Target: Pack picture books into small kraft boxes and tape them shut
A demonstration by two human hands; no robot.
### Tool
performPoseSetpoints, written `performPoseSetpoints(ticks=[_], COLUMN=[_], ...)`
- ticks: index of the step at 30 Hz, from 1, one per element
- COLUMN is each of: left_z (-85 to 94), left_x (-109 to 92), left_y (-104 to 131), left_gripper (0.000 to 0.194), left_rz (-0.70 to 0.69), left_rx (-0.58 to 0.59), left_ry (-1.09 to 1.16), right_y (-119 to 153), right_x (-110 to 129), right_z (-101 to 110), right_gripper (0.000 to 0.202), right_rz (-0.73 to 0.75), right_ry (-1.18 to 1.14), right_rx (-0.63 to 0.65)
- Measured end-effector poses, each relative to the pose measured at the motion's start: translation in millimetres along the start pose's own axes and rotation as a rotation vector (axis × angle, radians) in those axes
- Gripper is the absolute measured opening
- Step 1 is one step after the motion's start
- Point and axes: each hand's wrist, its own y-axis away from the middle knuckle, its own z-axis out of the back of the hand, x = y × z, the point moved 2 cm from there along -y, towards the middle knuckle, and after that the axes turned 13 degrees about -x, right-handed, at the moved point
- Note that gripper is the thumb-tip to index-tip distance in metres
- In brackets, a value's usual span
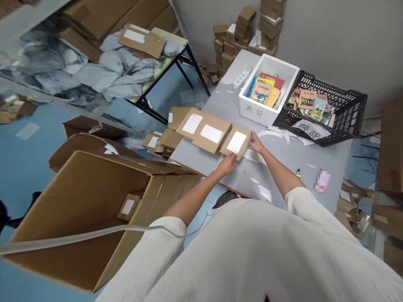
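My left hand (226, 164) grips the near edge of a small brown cardboard parcel (236, 142) with a white label, lying on the grey table (283, 167). On the parcel's far right edge rests my right hand (256, 144), so both hands hold it flat. Two more labelled brown parcels (211, 134) (190, 124) lie in a row to its left, and the far left one overhangs the table edge.
A white foam box (255, 111) of colourful booklets and a black plastic crate (349, 117) of booklets stand at the table's back. A large open cardboard carton (94, 209) sits on the blue floor at left. Small brown boxes (245, 29) are stacked by the wall. Paper scraps litter the table.
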Motion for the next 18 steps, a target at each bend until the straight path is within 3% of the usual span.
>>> performPoseSetpoints(ticks=[3,7,10,18], left_z=[-5.7,-14.4,-21.6,-48.5], left_x=[-0.6,-5.6,-17.0,-67.4], left_y=[6.6,7.5,2.0,-7.6], left_gripper=[0.056,0.051,0.047,0.042], left_rz=[0.035,-0.006,-0.071,-0.337], left_rx=[-0.014,-0.017,0.016,0.140], left_ry=[-0.004,-0.058,-0.076,-0.054], right_y=[10.1,45.6,84.9,204.3], right_x=[-7.8,-22.0,-34.2,-57.6], right_z=[4.1,24.5,47.6,106.9], right_gripper=[0.089,0.062,0.048,0.048], right_rz=[-0.126,-0.167,-0.193,-0.461], right_ry=[-0.034,0.024,0.047,0.168], right_rx=[-0.030,-0.116,-0.181,-0.432])
